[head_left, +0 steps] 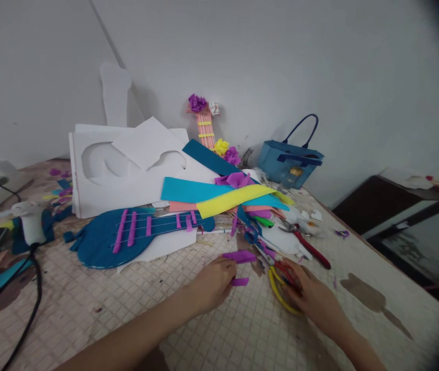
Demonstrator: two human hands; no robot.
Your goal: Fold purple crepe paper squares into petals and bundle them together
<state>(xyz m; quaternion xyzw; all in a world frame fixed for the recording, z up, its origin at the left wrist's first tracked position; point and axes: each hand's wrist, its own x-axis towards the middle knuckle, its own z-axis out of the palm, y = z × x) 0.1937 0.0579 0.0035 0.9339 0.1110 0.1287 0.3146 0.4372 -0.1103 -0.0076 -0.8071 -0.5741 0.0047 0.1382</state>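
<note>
My left hand [217, 281] is closed around purple paper strips [239, 256], with their ends sticking out to the right. In my right hand [316, 299] is a pair of red-handled scissors [287, 273]. Their blades point up and left, just right of the purple strips. A curved yellow piece [281, 299] lies under my right hand; its kind is unclear. Beyond my left hand rests a blue ukulele-shaped craft piece [107, 239] with pale strings and purple bars across it. Red-handled pliers [312, 250] lie beyond my right hand.
Teal paper [181, 190] and yellow paper [235, 201] are heaped against white boards [134, 190]. At the left stand a white glue gun [32, 226] and its black cable [37, 283]. A blue bag [289, 162] and a flower-decorated craft guitar [206, 129] stand by the wall.
</note>
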